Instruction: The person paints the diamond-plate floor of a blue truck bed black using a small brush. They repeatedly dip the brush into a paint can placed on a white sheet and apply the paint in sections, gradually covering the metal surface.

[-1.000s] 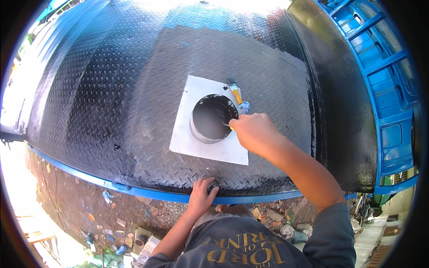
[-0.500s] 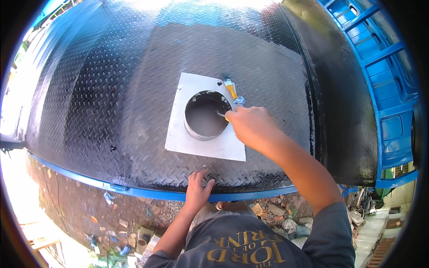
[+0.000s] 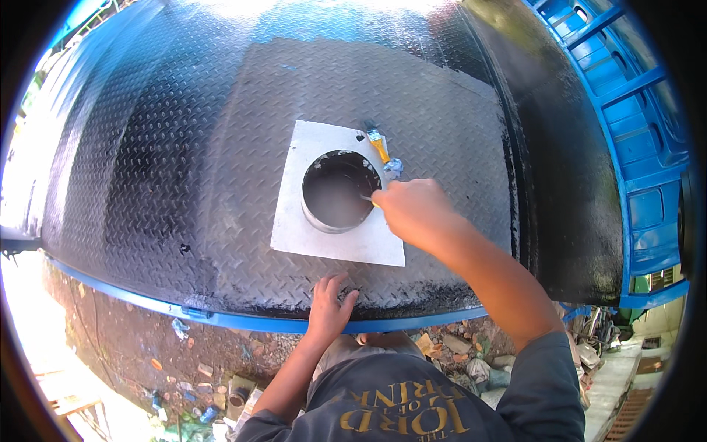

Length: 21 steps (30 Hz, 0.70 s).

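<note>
My right hand (image 3: 414, 208) is closed around a tool with a bit of yellow handle and a thin metal rod (image 3: 366, 197). That rod reaches over the rim into a round open can (image 3: 311, 214); its far end is hidden inside. Within the can lies a smooth grey surface. The can stands on a white square board (image 3: 298, 239). Beside the board's upper right corner lies a paintbrush (image 3: 378, 145) with a yellow handle, its grip end wrapped in pale blue material. My left hand (image 3: 329, 306) rests near the front edge of the metal plate, empty, fingers apart.
The large tread-patterned metal deck (image 3: 258, 110) is glossy black around a duller grey patch. A blue edge rail (image 3: 243, 321) runs along its front. Blue ribbed panels (image 3: 633, 140) rise at the right. Rubble and litter (image 3: 206, 368) cover the ground below.
My right hand and the rod have shifted slightly downward at the can's right rim. My left hand has moved slightly up and right on the deck edge.
</note>
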Available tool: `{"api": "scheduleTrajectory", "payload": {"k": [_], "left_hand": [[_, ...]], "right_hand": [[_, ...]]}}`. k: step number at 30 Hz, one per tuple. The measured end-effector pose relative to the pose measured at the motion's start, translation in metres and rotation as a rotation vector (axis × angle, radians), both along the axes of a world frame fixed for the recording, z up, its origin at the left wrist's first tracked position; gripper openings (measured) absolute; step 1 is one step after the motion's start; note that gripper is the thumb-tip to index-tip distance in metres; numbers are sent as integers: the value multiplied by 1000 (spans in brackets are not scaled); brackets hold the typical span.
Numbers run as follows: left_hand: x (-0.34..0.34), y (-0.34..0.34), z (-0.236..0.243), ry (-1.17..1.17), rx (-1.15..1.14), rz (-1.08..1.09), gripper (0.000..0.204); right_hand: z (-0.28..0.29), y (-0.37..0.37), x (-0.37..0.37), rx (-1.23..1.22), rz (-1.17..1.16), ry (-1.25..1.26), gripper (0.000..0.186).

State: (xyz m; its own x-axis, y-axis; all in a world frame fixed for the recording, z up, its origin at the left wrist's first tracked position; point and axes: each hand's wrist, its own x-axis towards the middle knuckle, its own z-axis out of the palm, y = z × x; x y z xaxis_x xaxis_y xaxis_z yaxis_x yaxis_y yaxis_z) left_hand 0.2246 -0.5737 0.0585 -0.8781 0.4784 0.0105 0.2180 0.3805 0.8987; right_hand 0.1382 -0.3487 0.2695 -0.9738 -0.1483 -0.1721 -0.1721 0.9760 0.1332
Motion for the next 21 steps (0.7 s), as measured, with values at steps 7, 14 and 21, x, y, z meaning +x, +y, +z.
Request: {"api": "scheduleTrajectory", "payload": {"k": [7,14,21], "left_hand": [[4,5,-6,37,-10,-7,47],[-11,14,-5,-14,20,25,46],[-22,8,10,-119,72,24,45]], "right_hand": [[-6,7,6,-72,27,98,18],[26,5,39,-130,-117,61,14],[34,36,87,-733,-467,-10,26]]}}
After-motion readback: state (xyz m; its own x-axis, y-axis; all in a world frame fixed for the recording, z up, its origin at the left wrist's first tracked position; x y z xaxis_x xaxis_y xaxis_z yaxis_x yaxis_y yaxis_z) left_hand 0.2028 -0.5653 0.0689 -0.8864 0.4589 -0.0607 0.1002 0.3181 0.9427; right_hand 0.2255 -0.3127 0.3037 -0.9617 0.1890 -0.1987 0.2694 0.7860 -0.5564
